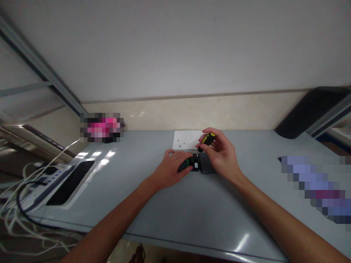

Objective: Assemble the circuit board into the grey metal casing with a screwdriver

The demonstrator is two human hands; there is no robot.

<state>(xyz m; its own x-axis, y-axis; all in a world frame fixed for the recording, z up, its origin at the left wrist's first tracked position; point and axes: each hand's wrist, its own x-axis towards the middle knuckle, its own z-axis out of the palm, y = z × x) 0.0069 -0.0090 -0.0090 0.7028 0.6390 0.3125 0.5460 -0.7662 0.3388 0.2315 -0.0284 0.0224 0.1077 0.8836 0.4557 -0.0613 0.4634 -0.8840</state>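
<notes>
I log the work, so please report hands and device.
Left hand steadying black device. Right hand gripping yellow-black screwdriver. White paper with small dark pieces behind; nothing visibly blocking.

The left hand (170,168) partly hides the device (195,165).

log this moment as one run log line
left hand: on black device | right hand: holding yellow-black screwdriver | small dark specks: on white sheet
</notes>
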